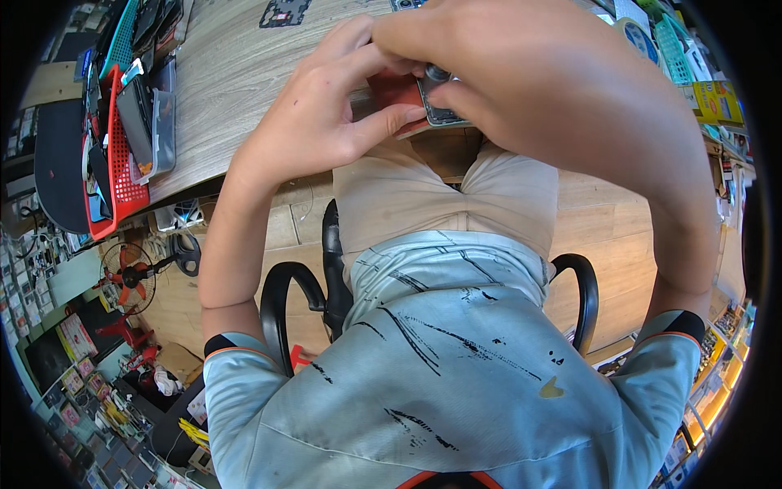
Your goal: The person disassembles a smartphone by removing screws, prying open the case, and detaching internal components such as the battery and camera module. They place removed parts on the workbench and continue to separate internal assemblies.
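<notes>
At the table's near edge lies a smartphone [444, 112] with a pale metal frame and dark inner parts showing, partly covered by my hands. My left hand [326, 106] curves round its left side, thumb tip at the frame and fingers bent toward its upper part. My right hand [456, 77] is closed above the phone, thumb and fingers round a short dark grey cylindrical tool [437, 74]; the tool's lower end is hidden. Under the phone is a red pad [389, 91], seen between my hands.
A dark phone part [283, 12] and another phone [406, 4] lie farther back on the wood-grain table [216, 90]. At left stand a red basket [126, 183] and a clear plastic box [165, 130]. A tape roll [639, 39] and yellow box [718, 102] are at right.
</notes>
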A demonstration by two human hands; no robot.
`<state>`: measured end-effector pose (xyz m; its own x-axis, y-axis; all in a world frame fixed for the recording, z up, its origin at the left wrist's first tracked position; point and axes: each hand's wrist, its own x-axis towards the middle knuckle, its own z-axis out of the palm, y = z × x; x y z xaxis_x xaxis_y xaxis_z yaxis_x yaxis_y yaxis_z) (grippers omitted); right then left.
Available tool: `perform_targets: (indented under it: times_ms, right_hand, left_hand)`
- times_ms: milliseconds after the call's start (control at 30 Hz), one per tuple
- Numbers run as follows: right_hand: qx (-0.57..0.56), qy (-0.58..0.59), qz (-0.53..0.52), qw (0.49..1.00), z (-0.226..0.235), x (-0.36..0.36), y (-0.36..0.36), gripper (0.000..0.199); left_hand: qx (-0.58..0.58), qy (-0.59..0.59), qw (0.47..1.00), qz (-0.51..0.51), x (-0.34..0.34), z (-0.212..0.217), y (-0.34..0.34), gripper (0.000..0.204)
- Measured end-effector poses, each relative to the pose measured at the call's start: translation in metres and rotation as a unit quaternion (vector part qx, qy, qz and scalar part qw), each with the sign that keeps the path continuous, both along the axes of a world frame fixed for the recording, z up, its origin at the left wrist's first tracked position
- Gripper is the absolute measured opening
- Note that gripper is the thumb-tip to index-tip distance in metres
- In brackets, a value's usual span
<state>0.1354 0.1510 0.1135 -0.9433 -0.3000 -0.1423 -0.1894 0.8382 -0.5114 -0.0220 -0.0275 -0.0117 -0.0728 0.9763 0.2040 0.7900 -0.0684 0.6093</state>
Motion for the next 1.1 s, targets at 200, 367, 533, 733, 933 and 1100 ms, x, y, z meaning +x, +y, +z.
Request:
perform_targets:
  times_ms: [200, 367, 533, 733, 933, 1100]
  right_hand:
    - [0.008, -0.066, -0.007, 0.998, 0.019, -0.005, -0.004, 0.018]
    - [-0.097, 0.0, -0.06, 0.993, -0.004, 0.001, -0.003, 0.016]
    - [-0.106, 0.036, -0.001, 0.994, -0.01, 0.001, -0.002, 0.019]
    - [0.013, 0.012, -0.015, 1.0, -0.007, 0.006, -0.002, 0.022]
    - [-0.009, -0.174, 0.07, 0.982, 0.027, -0.029, 0.006, 0.025]
    - [-0.023, 0.025, -0.05, 0.998, 0.0, 0.005, -0.013, 0.023]
  left_hand:
    - [0.045, -0.008, 0.999, -0.001, 0.0, -0.005, 0.002, 0.053]
    - [0.017, 0.02, 0.999, 0.032, 0.004, 0.0, -0.003, 0.051]
    - [-0.005, 0.0, 0.999, 0.043, 0.004, 0.003, 0.0, 0.05]
    - [0.046, 0.009, 0.998, 0.033, 0.007, 0.003, 0.004, 0.047]
    - [0.0, -0.003, 0.999, 0.043, 0.008, 0.007, 0.002, 0.046]
    - [-0.047, -0.06, 0.996, 0.054, 0.005, 0.004, 0.003, 0.048]
